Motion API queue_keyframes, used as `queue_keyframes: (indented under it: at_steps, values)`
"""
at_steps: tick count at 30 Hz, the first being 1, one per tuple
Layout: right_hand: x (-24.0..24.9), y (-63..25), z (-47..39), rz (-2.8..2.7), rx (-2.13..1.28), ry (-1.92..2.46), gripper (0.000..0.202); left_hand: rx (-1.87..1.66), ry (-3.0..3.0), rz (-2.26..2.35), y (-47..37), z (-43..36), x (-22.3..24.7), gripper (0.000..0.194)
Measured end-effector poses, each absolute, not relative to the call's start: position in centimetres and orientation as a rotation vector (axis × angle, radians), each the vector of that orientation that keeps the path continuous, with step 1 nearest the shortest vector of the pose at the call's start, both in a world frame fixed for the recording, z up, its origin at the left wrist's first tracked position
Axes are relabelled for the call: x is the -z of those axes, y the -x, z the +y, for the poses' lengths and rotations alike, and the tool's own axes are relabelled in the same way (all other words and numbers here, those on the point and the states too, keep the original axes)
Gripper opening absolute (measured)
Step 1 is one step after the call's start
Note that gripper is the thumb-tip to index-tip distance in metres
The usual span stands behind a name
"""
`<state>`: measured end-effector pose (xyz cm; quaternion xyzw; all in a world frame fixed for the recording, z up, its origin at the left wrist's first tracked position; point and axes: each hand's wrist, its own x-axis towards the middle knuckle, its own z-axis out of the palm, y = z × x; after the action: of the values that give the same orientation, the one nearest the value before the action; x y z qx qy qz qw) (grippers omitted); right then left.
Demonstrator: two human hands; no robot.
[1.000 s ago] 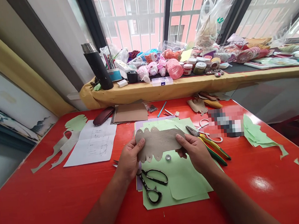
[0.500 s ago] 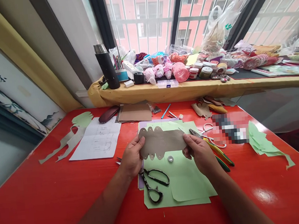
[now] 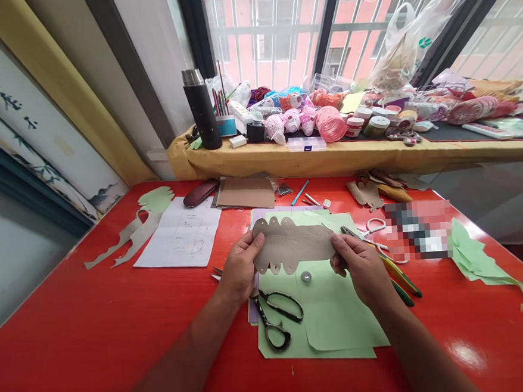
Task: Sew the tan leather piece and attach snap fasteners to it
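A grey-brown leather piece (image 3: pixel 294 244) with scalloped, punched tabs along its left part is held up flat between both hands. My left hand (image 3: pixel 238 268) pinches its left end, thumb on top. At the right end, my right hand (image 3: pixel 358 261) grips the edge between thumb and fingers. Beneath lie green paper sheets (image 3: pixel 341 316), with a small round metal piece (image 3: pixel 306 276) on them. Black-handled scissors (image 3: pixel 277 320) rest below my left hand, their blades partly hidden by it. Pliers (image 3: pixel 394 270) with yellow-green handles lie beside my right hand.
White-handled scissors (image 3: pixel 375 227) lie beyond the pliers. A drawn-on white sheet (image 3: pixel 175 241) and a dark red case (image 3: pixel 201 192) are at the left. Green paper scraps (image 3: pixel 476 258) sit at the right. A black thermos (image 3: pixel 202 113) stands on the crowded sill (image 3: pixel 250 161).
The whole scene has shifted right in view as the camera turned slightly left. Both hands keep hold of the leather piece, whose surface now shows more creases.
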<state>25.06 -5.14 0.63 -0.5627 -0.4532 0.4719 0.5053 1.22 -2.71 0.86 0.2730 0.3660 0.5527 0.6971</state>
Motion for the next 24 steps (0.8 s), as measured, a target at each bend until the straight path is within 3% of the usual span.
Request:
queue_keyframes:
  at_steps: [14, 24]
  values:
    - [-1.1, -25.4, -5.1, -1.309, -0.862, 1.436, 0.049, -1.150, -0.690, 0.773, -0.7, -3.1, -1.3, 0.040]
    - [-1.9, -23.8, -6.4, -1.533, -1.238, 1.161, 0.053, -0.856, -0.777, 0.738, -0.7, -4.4, -1.7, 0.048]
